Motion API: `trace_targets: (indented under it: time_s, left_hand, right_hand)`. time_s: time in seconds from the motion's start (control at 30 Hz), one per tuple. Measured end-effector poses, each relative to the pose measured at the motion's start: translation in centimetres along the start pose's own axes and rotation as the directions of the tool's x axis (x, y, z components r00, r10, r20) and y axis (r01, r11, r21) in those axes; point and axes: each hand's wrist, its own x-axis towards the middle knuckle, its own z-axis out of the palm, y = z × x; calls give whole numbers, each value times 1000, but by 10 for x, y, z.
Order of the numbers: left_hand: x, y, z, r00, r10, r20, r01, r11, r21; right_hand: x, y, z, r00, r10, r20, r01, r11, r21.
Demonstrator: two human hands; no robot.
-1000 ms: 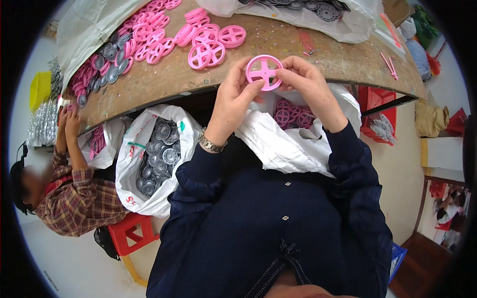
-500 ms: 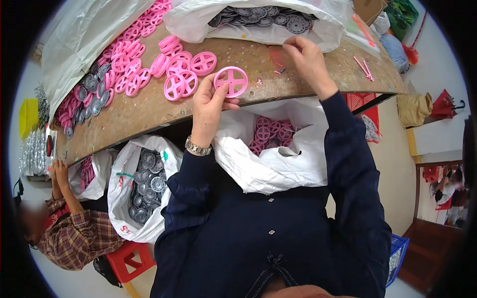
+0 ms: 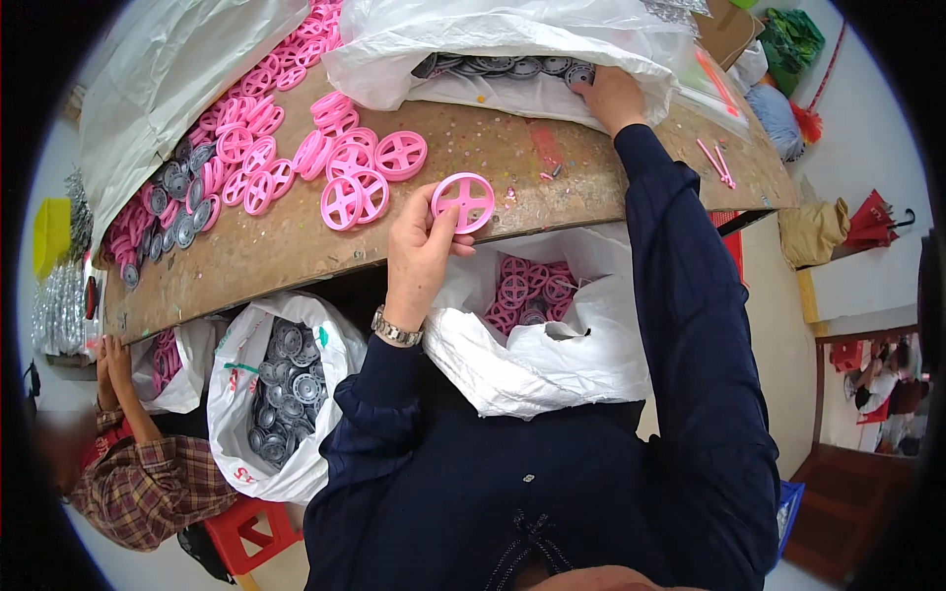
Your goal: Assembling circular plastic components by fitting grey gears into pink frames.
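My left hand point(image 3: 422, 248) holds a pink spoked plastic wheel point(image 3: 463, 202) by its rim, just above the near edge of the wooden table point(image 3: 296, 246). My right hand point(image 3: 611, 97) is stretched far across the table. Its fingers rest on the grey wheels point(image 3: 503, 67) at the mouth of a large white bag point(image 3: 473, 30). Whether those fingers grip one is hidden. A wristwatch sits on my left wrist.
Loose pink wheels point(image 3: 350, 175) lie on the table, mixed with grey ones point(image 3: 182, 197) further left. A white bag of pink wheels point(image 3: 532, 295) lies in my lap. A bag of grey wheels point(image 3: 286, 384) stands on the floor. Another person in a plaid shirt point(image 3: 138, 483) sits lower left by a red stool point(image 3: 246, 532).
Both hands held the pink wheel a second ago. My right hand has let go and reached away to the far bag of grey wheels; my left hand keeps the wheel.
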Motion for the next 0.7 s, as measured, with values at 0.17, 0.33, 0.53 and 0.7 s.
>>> trace_targets:
  time_s: [0.17,0.33,0.53,0.7]
  left_hand:
    - [-1,1,2,1000,-4,-20,4,1000,4]
    - [9,5,1,997,-73,8,74,995,-60]
    - [8,11,-3,991,-129,26,132,972,-193]
    - [3,12,10,983,-88,163,121,971,-204]
  right_hand:
    - [-4,5,-4,985,163,-59,-144,960,241]
    - [-22,-2,-22,980,198,-13,-161,830,533]
    - [-116,-88,-96,935,-146,322,-280,252,926]
    - [-159,-116,-97,915,-204,347,-299,233,925]
